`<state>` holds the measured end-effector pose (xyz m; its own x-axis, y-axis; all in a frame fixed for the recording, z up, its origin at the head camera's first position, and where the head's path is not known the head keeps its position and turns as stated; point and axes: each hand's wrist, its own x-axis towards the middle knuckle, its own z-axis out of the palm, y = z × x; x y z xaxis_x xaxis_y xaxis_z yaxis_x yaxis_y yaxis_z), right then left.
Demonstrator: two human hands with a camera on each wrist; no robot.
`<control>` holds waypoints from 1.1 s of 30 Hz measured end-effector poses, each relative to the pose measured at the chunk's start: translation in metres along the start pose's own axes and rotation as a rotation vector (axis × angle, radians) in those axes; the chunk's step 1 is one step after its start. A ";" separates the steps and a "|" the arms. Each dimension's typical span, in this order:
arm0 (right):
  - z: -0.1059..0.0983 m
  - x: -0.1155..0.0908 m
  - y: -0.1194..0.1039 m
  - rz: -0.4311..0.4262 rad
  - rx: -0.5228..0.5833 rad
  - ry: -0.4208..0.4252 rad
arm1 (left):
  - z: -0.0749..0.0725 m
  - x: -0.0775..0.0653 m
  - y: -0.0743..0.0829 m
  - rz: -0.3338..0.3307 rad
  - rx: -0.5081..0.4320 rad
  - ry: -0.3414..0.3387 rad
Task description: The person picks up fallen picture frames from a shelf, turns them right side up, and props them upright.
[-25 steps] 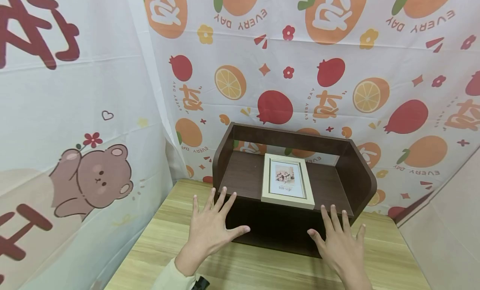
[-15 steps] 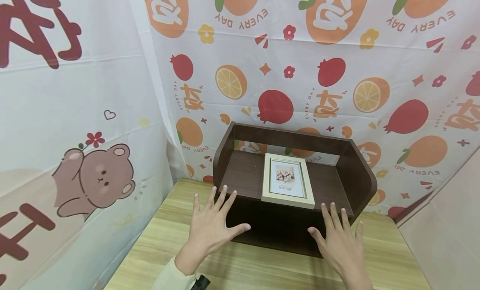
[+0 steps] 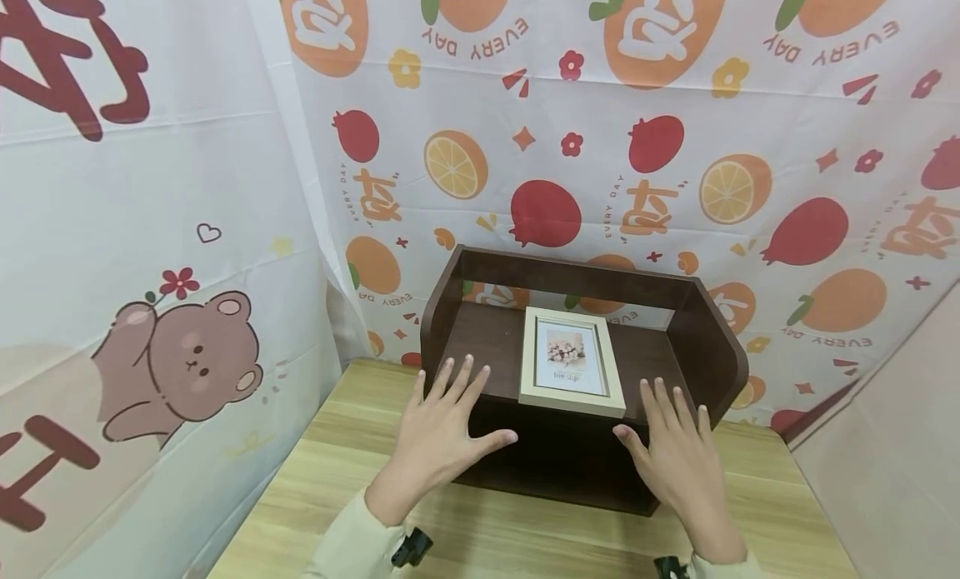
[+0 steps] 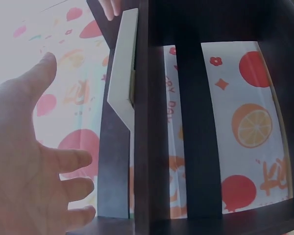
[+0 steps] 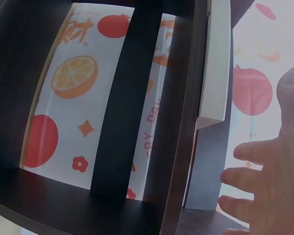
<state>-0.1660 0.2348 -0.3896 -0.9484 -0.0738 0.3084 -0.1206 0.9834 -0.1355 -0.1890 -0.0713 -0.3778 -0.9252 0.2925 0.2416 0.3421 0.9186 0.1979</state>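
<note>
Near left in the scene, a left hand (image 3: 442,436) with its back upward, fingers spread and thumb pointing right; released, holding nothing; close by the near edge of a dark brown shelf (image 3: 577,272), with contact impossible to tell; near right, a right hand (image 3: 678,454), likewise back upward and released, with fingers straight, slightly fanned, and thumb pointing left; near the same edge, again with contact impossible to tell; between both and farther off, about midway along the upper board (image 3: 482,341) of the shelf, a cream picture frame (image 3: 572,361), lying flat and face up, with one short end at the near edge and the other toward the far rail; inside it, a print of pink flowers above small lettering; below the board, a deep dark compartment, crossed at the far side by a broad crossbar (image 4: 198,132), with printed cloth visible through the gaps; under everything, a pale wood-grain table (image 3: 352,421); at the far side, a white fruit-patterned cloth (image 3: 600,112); at left, another cloth with a brown bear (image 3: 198,354); around the wrists, pale sleeves (image 3: 356,537) and small black devices (image 3: 412,548); at far right, a plain pale surface (image 3: 885,446).
</note>
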 end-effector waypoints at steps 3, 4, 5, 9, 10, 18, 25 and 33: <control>0.000 0.008 0.000 -0.012 -0.005 0.008 | -0.004 0.010 0.004 0.021 0.005 -0.004; -0.001 0.011 0.000 -0.014 -0.006 0.008 | -0.006 0.014 0.005 0.028 0.007 -0.005; -0.001 0.014 0.000 -0.014 -0.007 0.006 | -0.007 0.018 0.006 0.033 0.009 -0.005; -0.004 0.028 -0.002 -0.013 0.006 -0.005 | -0.013 0.033 0.009 0.042 0.028 -0.002; -0.005 0.032 -0.003 -0.012 0.012 -0.008 | -0.014 0.037 0.009 0.043 0.026 0.002; -0.003 0.062 -0.002 -0.001 0.059 -0.045 | -0.013 0.073 0.012 0.042 -0.075 -0.061; 0.005 0.082 0.002 -0.026 0.072 -0.046 | -0.002 0.095 0.011 0.040 -0.136 -0.133; 0.011 0.092 0.007 -0.027 0.135 -0.090 | 0.009 0.109 0.007 0.027 -0.199 -0.150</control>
<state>-0.2574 0.2334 -0.3731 -0.9660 -0.1206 0.2286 -0.1791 0.9501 -0.2556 -0.2888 -0.0303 -0.3590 -0.9244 0.3658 0.1080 0.3784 0.8441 0.3800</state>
